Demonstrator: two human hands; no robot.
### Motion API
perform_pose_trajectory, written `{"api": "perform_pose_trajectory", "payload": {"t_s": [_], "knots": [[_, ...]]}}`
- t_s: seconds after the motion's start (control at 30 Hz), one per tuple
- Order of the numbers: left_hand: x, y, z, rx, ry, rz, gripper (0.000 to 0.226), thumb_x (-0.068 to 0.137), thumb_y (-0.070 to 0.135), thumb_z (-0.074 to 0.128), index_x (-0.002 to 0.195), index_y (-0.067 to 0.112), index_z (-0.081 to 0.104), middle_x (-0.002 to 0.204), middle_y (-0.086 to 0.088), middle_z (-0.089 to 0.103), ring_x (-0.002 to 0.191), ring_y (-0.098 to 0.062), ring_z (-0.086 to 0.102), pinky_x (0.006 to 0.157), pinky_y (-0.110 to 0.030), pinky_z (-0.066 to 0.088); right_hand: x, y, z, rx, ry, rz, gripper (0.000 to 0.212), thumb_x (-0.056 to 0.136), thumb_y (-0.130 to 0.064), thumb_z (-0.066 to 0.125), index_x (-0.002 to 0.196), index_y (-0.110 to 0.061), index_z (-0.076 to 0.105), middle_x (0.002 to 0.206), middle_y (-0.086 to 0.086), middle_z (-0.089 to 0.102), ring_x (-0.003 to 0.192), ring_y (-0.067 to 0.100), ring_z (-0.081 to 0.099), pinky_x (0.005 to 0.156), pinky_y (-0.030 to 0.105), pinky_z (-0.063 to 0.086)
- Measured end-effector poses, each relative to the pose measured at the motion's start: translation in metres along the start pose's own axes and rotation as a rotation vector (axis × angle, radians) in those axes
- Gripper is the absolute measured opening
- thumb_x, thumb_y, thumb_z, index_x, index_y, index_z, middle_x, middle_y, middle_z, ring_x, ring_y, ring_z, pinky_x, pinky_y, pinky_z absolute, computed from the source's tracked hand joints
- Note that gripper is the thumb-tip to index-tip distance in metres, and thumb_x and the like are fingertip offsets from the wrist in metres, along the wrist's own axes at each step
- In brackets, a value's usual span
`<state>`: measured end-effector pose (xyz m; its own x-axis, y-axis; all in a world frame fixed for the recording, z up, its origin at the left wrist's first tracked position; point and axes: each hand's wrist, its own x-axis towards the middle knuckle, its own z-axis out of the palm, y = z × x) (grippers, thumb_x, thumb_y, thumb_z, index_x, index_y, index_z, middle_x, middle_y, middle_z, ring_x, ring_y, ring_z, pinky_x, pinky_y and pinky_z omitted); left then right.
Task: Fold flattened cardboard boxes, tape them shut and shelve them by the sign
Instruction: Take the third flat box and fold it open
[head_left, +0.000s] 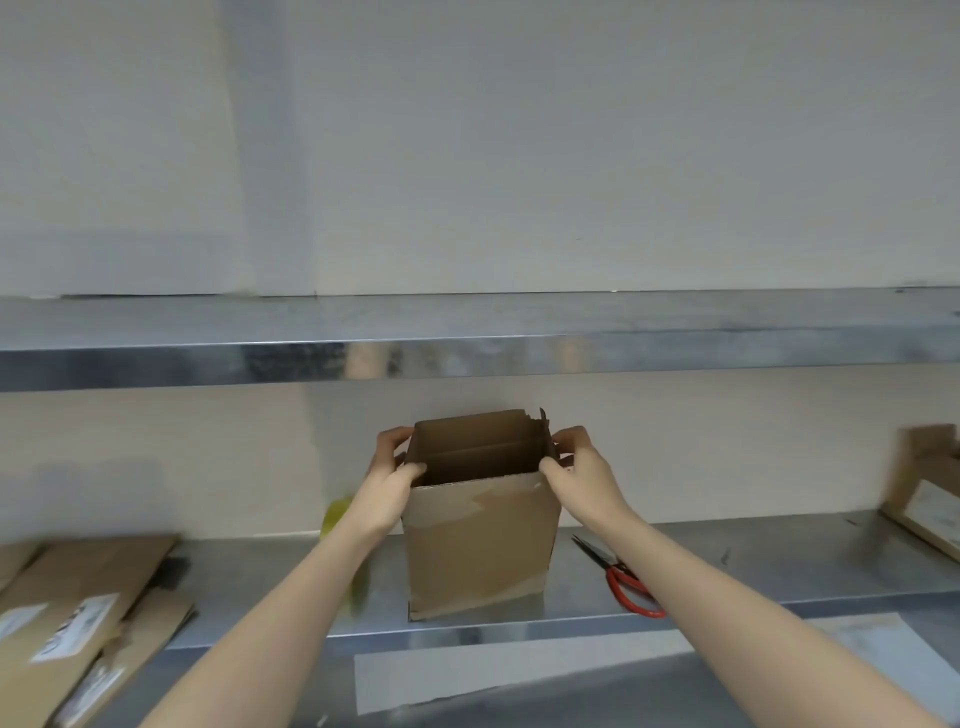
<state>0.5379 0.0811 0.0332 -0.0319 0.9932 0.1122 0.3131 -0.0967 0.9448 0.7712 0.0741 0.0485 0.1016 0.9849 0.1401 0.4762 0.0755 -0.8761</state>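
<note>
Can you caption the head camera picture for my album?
Left hand and right hand grip an open cardboard box standing on a metal shelf, red scissors beside it.

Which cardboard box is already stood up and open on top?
The middle box, gripped at its rim by the left hand and right hand. The boxes at left lie flat; the far-right one looks flat too.

Open shelf surface (753, 561) between scissors (621, 577) and far-right cardboard (924, 488); flattened cardboard stack (78, 597) at left, upper shelf (467, 353) overhead.
</note>
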Motion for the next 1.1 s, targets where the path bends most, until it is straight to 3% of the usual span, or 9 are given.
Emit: {"api": "perform_pose_trajectory", "payload": {"t_s": [0.2,0.3,0.47,0.67,0.8,0.9,0.97,1.03,1.1], "knots": [[0.007,0.000,-0.014,0.497,-0.010,0.214,0.062,0.069,0.022,0.036,0.129,0.016,0.049,0.143,0.000,0.026,0.130,-0.021,0.020,0.109,-0.028,0.022,-0.002,0.001,-0.008,-0.053,-0.156,-0.037,0.049,0.089,-0.010,0.054,0.135,-0.018,0.038,0.123,-0.001,0.049,0.104,0.012,0.051,0.076,0.018,0.040],[0.010,0.005,-0.018,0.667,-0.046,0.224,0.064,0.068,0.027,0.035,0.127,0.015,0.056,0.141,0.002,0.033,0.129,-0.018,0.017,0.109,-0.029,0.024,0.001,0.000,-0.009,-0.082,-0.236,-0.045,0.055,0.089,-0.008,0.052,0.140,-0.018,0.034,0.116,-0.005,0.049,0.096,0.006,0.051,0.065,0.008,0.039],[0.017,0.021,-0.025,0.847,-0.197,0.085,0.088,0.062,0.041,0.043,0.147,0.021,0.034,0.157,0.004,0.011,0.141,-0.022,0.006,0.114,-0.034,0.024,0.004,0.000,-0.008,-0.099,-0.277,-0.049,0.057,0.090,-0.008,0.049,0.142,-0.025,0.032,0.113,-0.005,0.051,0.079,-0.003,0.054,0.055,0.004,0.039],[0.018,0.031,-0.021,0.874,-0.284,0.111,0.097,0.061,0.041,0.048,0.152,0.029,0.018,0.161,0.007,0.003,0.142,-0.021,0.011,0.113,-0.037,0.028,0.013,0.005,-0.008,-0.117,-0.340,-0.066,0.061,0.089,-0.014,0.049,0.144,-0.037,0.035,0.119,-0.009,0.052,0.096,0.007,0.051,0.074,0.011,0.042],[0.025,0.029,-0.020,0.860,-0.329,0.137,0.090,0.069,0.046,0.051,0.149,0.042,0.010,0.152,-0.001,0.025,0.133,-0.024,0.029,0.108,-0.035,0.033,0.029,0.015,-0.002,-0.204,-0.340,0.076,0.010,0.075,-0.045,0.053,0.084,-0.040,0.051,0.110,0.004,0.043,0.094,0.016,0.045,0.078,0.026,0.037],[0.026,0.029,-0.016,0.871,-0.354,0.173,0.072,0.093,0.040,0.052,0.151,0.041,0.009,0.139,-0.005,0.037,0.128,-0.025,0.039,0.103,-0.030,0.034,0.035,0.014,0.002,-0.204,-0.306,0.073,0.021,0.079,-0.051,0.057,0.066,-0.036,0.048,0.105,0.004,0.042,0.091,0.019,0.043,0.073,0.026,0.035],[0.025,0.026,-0.015,0.814,-0.350,0.155,0.059,0.098,0.045,0.044,0.150,0.037,0.018,0.135,-0.004,0.044,0.123,-0.023,0.045,0.095,-0.026,0.034,0.037,0.015,0.003,-0.224,-0.339,0.087,0.039,0.081,-0.060,0.053,0.101,-0.029,0.067,0.126,0.010,0.049,0.111,0.022,0.046,0.091,0.031,0.039],[0.023,0.022,-0.014,0.726,-0.360,0.097,0.051,0.098,0.054,0.036,0.144,0.032,0.034,0.140,0.001,0.046,0.125,-0.020,0.046,0.095,-0.026,0.033,0.037,0.013,0.002,-0.240,-0.365,0.127,0.073,0.080,-0.072,0.047,0.136,-0.026,0.052,0.146,0.005,0.040,0.132,0.023,0.039,0.109,0.037,0.034],[0.019,0.018,-0.013,0.575,-0.364,-0.042,0.062,0.092,0.066,0.031,0.142,0.031,0.042,0.147,0.007,0.041,0.133,-0.018,0.039,0.106,-0.028,0.028,0.036,0.012,0.001,-0.239,-0.363,0.156,0.096,0.070,-0.086,0.040,0.142,-0.022,0.046,0.148,0.005,0.039,0.130,0.024,0.043,0.110,0.040,0.035]]}}
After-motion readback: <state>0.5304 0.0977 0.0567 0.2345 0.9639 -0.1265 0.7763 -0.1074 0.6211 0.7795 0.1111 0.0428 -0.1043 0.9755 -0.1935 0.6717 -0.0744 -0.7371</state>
